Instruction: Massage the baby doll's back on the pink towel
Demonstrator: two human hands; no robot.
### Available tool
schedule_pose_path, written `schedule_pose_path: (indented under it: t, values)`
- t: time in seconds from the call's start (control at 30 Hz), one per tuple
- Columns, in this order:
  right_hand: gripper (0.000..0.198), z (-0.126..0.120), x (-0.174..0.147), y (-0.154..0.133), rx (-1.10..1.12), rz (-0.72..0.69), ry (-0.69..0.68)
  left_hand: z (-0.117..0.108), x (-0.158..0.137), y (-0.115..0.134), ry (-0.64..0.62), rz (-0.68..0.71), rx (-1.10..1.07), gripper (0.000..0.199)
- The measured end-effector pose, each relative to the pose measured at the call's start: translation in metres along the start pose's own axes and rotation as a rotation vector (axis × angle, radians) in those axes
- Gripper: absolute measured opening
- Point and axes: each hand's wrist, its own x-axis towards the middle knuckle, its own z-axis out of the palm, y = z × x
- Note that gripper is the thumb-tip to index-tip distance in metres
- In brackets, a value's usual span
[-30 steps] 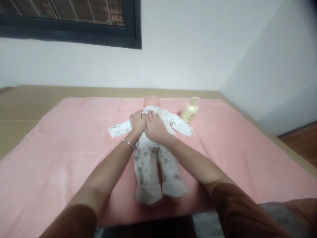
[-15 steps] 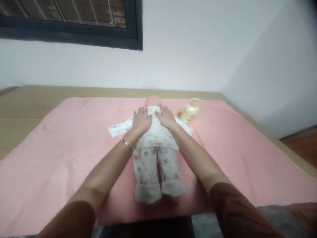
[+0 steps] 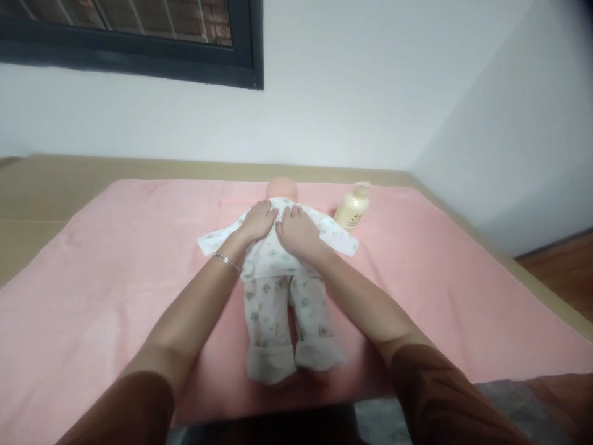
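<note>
A baby doll (image 3: 271, 262) in a white top and trousers with small printed figures lies lengthwise before me, its bald head (image 3: 281, 187) pointing away and no face showing. Its sleeves spread out to both sides. My left hand (image 3: 258, 221) rests on the upper left of the doll's top, fingers laid forward over the cloth. Close beside it, my right hand (image 3: 299, 233) lies on the upper middle of the top, palm down, thumb toward the left hand. Both hands are open and hold nothing. A silver bangle (image 3: 227, 262) circles my left wrist.
A pale yellow bottle (image 3: 353, 209) leans to the right, past the doll's right sleeve. Under everything spreads a pink cloth (image 3: 115, 296) on a tan surface (image 3: 50, 185). Behind is a white wall (image 3: 333, 86) with a dark window frame (image 3: 245, 68).
My right hand has slid left across the doll's upper body, close to my left hand. The left hand has turned inward a little. The view has shifted slightly.
</note>
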Motion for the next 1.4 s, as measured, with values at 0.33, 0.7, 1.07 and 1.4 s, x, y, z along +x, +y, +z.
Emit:
schedule_pose_path:
  t: [0.33,0.7,1.07,1.4]
  values:
    - [0.044,0.009,0.038,0.046,0.27,0.021,0.007,-0.003,-0.036,0.055,-0.036,-0.061,0.342,0.049]
    - [0.052,-0.018,0.011,0.014,0.012,0.108,-0.094,-0.01,-0.004,0.004,-0.152,-0.068,-0.022,0.057]
    - [0.052,-0.015,0.024,0.034,0.179,0.099,-0.112,-0.026,-0.03,0.061,-0.209,-0.123,0.225,0.036]
    - [0.051,-0.013,0.007,0.01,-0.028,0.053,-0.064,-0.021,-0.007,0.026,-0.207,-0.045,0.205,0.045]
